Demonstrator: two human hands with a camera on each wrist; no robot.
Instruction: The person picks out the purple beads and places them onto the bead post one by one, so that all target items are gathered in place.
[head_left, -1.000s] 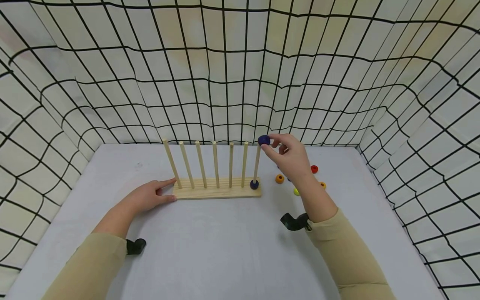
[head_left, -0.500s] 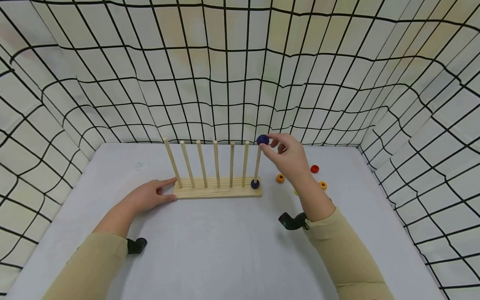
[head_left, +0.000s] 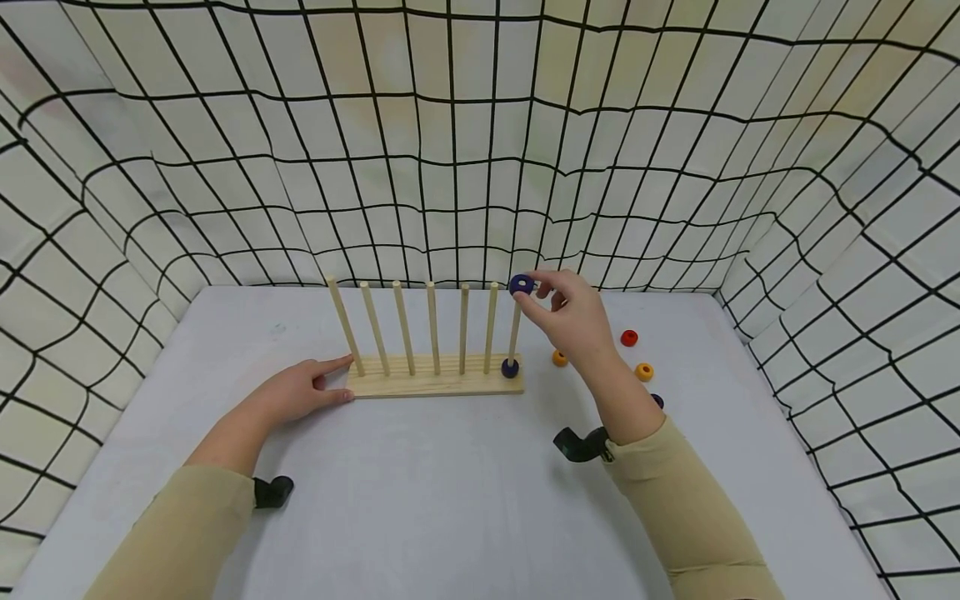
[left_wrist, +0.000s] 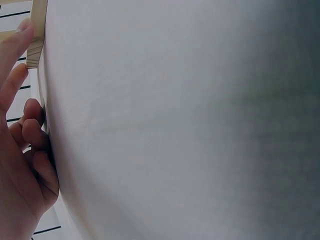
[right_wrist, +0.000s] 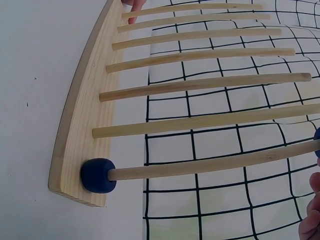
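Note:
A wooden base [head_left: 435,385] carries a row of several upright pegs. Around the foot of the rightmost peg [head_left: 514,333] sits a dark blue bead [head_left: 510,368], also seen in the right wrist view [right_wrist: 98,175]. My right hand [head_left: 573,321] pinches another dark blue bead [head_left: 522,285] between thumb and finger at that peg's top, the bead's hole facing the head camera. Whether the peg tip is in the hole I cannot tell. My left hand [head_left: 303,390] grips the base's left end with thumb and forefinger; in the left wrist view the hand's other fingers [left_wrist: 37,135] are curled.
Right of the base lie a red bead [head_left: 629,337], an orange bead [head_left: 644,372], another orange bead [head_left: 559,358] beside the right hand, and a dark blue bead [head_left: 657,401] partly behind the forearm. Black netting [head_left: 450,158] over white walls encloses the white table [head_left: 420,500].
The bead in my right hand has tilted so its hole shows, and the hand has shifted slightly left and down. My left hand keeps its hold on the base.

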